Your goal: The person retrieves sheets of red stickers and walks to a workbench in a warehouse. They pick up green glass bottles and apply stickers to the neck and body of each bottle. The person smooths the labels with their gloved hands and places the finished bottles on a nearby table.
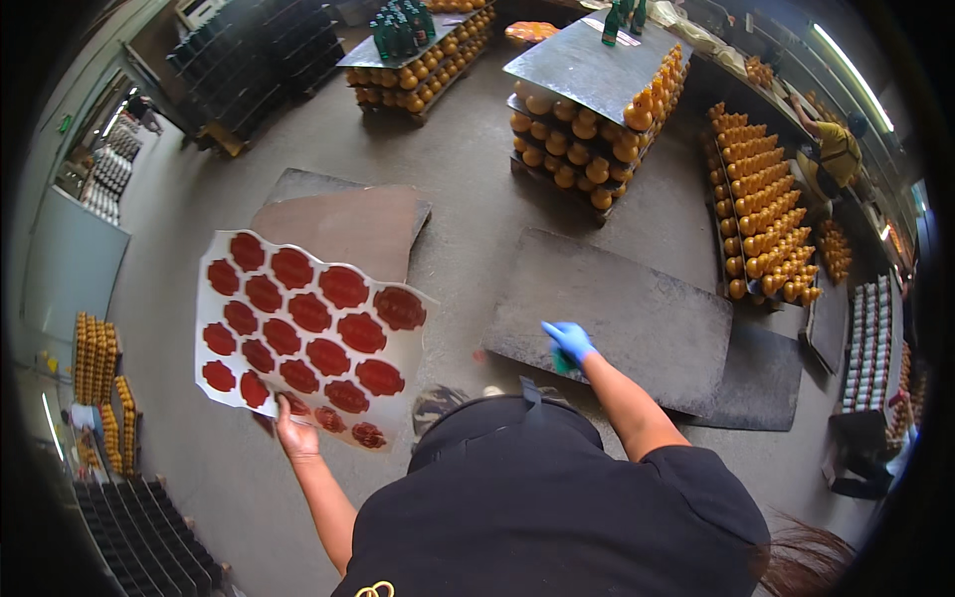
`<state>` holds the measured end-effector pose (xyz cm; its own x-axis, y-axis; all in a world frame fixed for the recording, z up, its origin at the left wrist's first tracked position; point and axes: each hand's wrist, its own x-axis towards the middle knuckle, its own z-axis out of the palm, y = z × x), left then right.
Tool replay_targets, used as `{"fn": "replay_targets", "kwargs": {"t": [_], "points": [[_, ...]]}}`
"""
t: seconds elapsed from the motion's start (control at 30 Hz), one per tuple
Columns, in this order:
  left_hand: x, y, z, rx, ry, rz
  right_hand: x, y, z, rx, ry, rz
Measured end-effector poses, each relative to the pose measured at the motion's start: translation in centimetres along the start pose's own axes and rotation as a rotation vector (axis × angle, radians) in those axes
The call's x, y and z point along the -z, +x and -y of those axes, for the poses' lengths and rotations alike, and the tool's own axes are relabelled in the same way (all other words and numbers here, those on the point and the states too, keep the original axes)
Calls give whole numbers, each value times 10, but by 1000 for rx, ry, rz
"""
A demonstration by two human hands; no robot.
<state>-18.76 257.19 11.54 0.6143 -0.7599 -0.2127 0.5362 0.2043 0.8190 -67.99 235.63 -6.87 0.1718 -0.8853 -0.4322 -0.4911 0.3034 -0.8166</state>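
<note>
My bare left hand (295, 430) grips the lower edge of a large white sheet (435, 308) between thumb and fingers. Rows of dark red, ornate-edged labels (309, 310) cover the sheet, which bends slightly and is held out to my left. My right hand (570, 343), in a blue glove, is out in front of my body on the right. Its index finger points left while the other fingers curl in. Something dark green (564, 364) shows just below that palm; what it is, I cannot make out. Grey boards (637, 308) lie on the floor beyond this hand.
Ahead stands a stack of orange gourd-shaped bottles (572, 149) under a grey board (587, 70); another stack (418, 85) carries green bottles (401, 30). More orange rows (761, 199) stand right, near a person (838, 149). A brown board (343, 224) lies behind the sheet. Black crates (149, 537) sit lower left.
</note>
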Motion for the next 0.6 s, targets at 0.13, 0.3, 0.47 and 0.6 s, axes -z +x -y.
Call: {"fn": "replay_targets", "kwargs": {"t": [0.13,0.3,0.47,0.6], "points": [[-53,70,-8,95,5,3,-40,63,189,107,370,328],[-96,261,-4,64,-30,169,-69,153,365,220,677,634],[-213,446,-11,230,8,260,-59,246,456,172,993,622],[-290,541,11,267,161,409,-24,292,477,170,975,501]]}}
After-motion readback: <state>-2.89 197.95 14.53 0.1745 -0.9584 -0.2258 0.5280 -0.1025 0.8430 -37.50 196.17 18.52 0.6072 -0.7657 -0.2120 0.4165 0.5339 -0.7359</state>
